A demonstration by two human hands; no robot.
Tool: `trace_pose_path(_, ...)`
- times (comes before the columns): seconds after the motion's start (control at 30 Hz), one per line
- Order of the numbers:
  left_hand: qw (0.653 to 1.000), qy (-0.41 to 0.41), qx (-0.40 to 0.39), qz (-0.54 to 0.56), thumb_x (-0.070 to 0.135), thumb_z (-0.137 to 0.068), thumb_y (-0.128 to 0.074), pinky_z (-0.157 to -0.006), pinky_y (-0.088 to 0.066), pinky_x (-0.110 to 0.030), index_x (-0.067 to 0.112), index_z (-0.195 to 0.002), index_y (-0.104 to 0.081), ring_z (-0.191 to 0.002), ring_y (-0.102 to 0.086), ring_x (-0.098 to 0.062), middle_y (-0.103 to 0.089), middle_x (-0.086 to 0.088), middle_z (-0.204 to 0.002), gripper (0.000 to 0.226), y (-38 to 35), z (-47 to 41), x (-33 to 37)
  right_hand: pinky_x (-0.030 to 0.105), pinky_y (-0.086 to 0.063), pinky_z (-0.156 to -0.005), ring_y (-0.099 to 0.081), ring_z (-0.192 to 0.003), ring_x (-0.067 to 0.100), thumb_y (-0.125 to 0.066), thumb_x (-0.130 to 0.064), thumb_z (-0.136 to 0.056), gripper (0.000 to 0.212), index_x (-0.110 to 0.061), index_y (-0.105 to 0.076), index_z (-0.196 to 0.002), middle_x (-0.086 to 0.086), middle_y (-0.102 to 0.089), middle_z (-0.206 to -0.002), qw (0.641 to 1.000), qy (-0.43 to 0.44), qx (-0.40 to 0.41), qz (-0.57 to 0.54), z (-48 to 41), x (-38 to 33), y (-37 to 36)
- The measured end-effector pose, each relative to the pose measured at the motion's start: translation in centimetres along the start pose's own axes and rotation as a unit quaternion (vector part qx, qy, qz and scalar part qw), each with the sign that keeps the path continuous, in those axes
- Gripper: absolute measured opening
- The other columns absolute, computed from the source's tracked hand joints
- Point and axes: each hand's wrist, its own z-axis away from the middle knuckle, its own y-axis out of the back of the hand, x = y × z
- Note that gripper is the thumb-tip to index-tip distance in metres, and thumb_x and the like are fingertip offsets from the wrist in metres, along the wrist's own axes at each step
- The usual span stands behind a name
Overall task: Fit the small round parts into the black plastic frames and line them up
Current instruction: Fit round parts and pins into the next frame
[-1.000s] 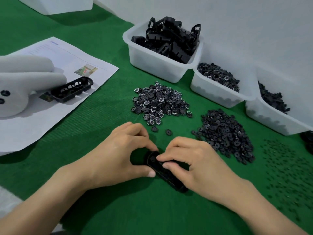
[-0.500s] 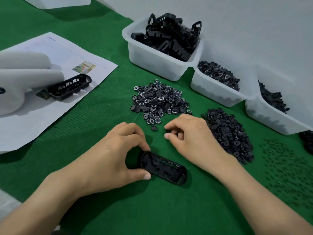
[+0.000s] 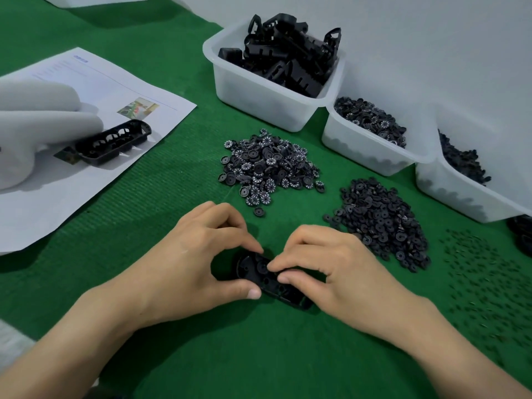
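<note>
A black plastic frame (image 3: 253, 266) lies on the green mat near me. My left hand (image 3: 190, 254) grips its left end between forefinger and thumb. My right hand (image 3: 325, 269) covers the frame's right half, its fingertips pinching a small round part down into the frame; the part itself is mostly hidden. A heap of numbered round wheels (image 3: 270, 165) lies just beyond my hands, with one loose wheel (image 3: 258, 211) in front of it. A heap of plain black round parts (image 3: 383, 220) lies to the right.
A white tub of black frames (image 3: 259, 90) stands at the back, with two more tubs of round parts (image 3: 371, 145) (image 3: 460, 191) to its right. Tiny black pins (image 3: 483, 286) are scattered at the right. Another frame (image 3: 115, 141) lies on a paper sheet (image 3: 86, 180) beside white foam (image 3: 34, 131) on the left.
My right hand came back from the wheel heap to the frame, and its fingers now press on the frame's middle. The loose wheel it reached for is gone from the mat. My left hand kept its grip.
</note>
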Motion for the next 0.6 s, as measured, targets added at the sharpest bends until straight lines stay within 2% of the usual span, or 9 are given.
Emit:
trace_pose_path(0.23,1.000,0.004,0.002,0.004,0.068,-0.064,-0.055,-0.088,-0.033,-0.015,0.039,-0.100,-0.064,-0.097,-0.044,-0.005,-0.047,0.014,-0.098,0.047,0.0,0.0,0.0,0.035,-0.052,-0.061,-0.060,-0.070,0.013,-0.067,-0.024,-0.079,0.014,-0.020,-0.075,-0.090,-0.004,-0.064,-0.081,1.000,0.005,-0.007,-0.019,-0.1,0.5,0.0)
trace_pose_path(0.5,1.000,0.005,0.004,0.006,0.064,-0.063,-0.063,-0.088,-0.033,-0.015,0.038,-0.098,-0.065,-0.096,-0.044,-0.005,-0.048,0.014,-0.097,0.044,0.0,0.0,0.0,0.022,-0.050,-0.063,-0.061,-0.067,0.007,-0.074,-0.019,-0.075,0.014,-0.019,-0.076,-0.088,-0.005,-0.066,-0.080,0.998,-0.004,-0.013,-0.057,-0.7,0.7,0.2)
trace_pose_path(0.6,1.000,0.000,0.003,0.004,0.066,-0.063,-0.060,-0.087,-0.034,-0.017,0.038,-0.098,-0.065,-0.096,-0.044,-0.006,-0.048,0.013,-0.098,0.045,0.0,0.0,-0.1,0.022,-0.050,-0.063,-0.062,-0.067,0.006,-0.075,-0.017,-0.075,0.014,-0.018,-0.076,-0.089,-0.004,-0.067,-0.079,0.997,-0.010,-0.028,-0.067,-1.0,0.8,0.3)
